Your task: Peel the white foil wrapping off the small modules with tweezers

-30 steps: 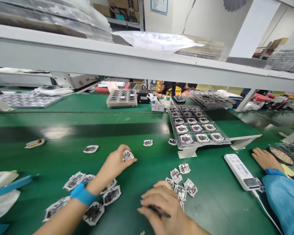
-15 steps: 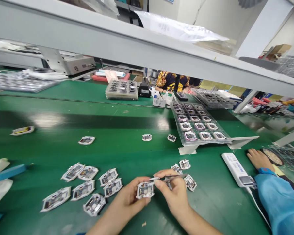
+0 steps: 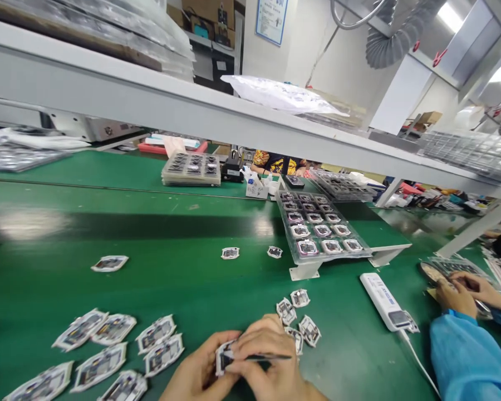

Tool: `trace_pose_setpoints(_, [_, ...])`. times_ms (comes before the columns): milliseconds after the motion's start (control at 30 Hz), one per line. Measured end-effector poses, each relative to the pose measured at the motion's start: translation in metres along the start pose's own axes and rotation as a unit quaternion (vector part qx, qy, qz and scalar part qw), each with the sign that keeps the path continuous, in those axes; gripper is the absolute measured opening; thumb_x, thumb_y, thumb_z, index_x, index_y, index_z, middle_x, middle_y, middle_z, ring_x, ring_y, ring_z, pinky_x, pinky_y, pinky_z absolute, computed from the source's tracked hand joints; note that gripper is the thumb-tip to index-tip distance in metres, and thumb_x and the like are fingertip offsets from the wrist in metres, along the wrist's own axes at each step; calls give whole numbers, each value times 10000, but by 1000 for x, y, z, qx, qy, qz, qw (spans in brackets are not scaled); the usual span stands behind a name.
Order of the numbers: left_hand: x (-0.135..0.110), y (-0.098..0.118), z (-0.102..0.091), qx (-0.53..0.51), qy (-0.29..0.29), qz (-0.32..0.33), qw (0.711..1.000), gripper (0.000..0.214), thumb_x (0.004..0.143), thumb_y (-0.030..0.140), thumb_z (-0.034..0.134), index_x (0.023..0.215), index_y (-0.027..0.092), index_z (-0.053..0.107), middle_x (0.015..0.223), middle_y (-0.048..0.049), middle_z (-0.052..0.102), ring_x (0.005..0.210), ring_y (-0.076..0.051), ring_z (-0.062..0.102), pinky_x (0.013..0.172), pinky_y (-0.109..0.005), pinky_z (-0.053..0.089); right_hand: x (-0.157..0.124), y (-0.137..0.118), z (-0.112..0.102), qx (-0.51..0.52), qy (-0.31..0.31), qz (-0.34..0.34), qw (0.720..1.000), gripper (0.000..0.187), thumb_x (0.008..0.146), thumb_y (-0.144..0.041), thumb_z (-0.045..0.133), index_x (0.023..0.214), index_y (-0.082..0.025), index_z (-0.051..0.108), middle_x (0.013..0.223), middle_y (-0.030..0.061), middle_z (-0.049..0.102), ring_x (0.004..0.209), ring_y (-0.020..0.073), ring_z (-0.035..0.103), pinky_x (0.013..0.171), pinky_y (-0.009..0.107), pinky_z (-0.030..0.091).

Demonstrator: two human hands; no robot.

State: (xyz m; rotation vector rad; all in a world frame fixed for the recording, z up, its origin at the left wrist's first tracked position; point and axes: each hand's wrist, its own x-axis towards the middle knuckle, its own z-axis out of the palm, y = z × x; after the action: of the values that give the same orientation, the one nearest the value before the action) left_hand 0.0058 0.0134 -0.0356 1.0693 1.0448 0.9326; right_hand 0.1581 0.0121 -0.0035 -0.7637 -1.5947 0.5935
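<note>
My left hand (image 3: 200, 362) and my right hand (image 3: 267, 352) meet low in the view, over the green mat (image 3: 67, 278). Between them, my left fingers grip a small white-edged electronic module (image 3: 224, 357), partly hidden and tilted. My right hand shuts on dark-tipped tweezers (image 3: 271, 357), whose tip lies against that module. A group of similar modules (image 3: 300, 323) sits just right of my right hand. More of them (image 3: 125, 351) lie in loose rows to the left of my left hand.
A transparent tray of modules (image 3: 321, 228) stands on a white bracket. A white power bank (image 3: 384, 301) with a cable lies to the right. A co-worker's hands (image 3: 459, 292) in blue sleeves work at the right edge. A grey shelf (image 3: 150, 100) crosses overhead.
My hands have come closer together, with the module now tilted and partly covered between them. The view has tilted upward. The co-worker's hand has shifted onto a tray.
</note>
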Motion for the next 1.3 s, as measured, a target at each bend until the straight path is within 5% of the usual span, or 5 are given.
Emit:
trace_pose_setpoints(133, [-2,6,4,-31,-1,-8,999,469,583,377,838,1000,226,685,895,-54,736,928,-280,667,856,-342,527,0,-2,-2,3,-18,25,1000,28,829,-235,734,841,-261,735,798,15,781,772,202,695,785,369,480])
trace_pose_setpoints(433, [-14,35,2,-11,44,-95,994,456,738,538,655,1029,188,684,702,-15,644,647,-184,550,595,-285,435,3,7,-13,109,46,287,951,144,784,-333,741,795,-196,698,769,28,714,718,170,666,675,277,529])
trace_pose_setpoints(833, [-16,40,2,-90,50,-138,985,361,691,435,723,940,176,695,662,16,638,593,-137,527,535,-236,399,-1,13,-10,159,-18,368,916,208,766,-387,751,773,-196,669,690,-4,702,638,155,655,626,261,509])
trace_pose_setpoints(1033, [-16,41,3,-150,61,-187,969,361,650,397,752,935,176,734,753,-21,681,620,-147,561,559,-254,418,-1,9,-8,130,15,292,947,100,796,-300,740,817,-209,702,793,25,724,737,177,678,680,290,531])
trace_pose_setpoints(1300, [-17,43,1,-185,58,-209,958,455,582,438,845,935,165,756,744,-27,684,644,-143,548,575,-243,424,1,4,-10,48,-42,125,990,45,821,-210,745,793,-242,731,785,25,763,774,200,690,789,374,517])
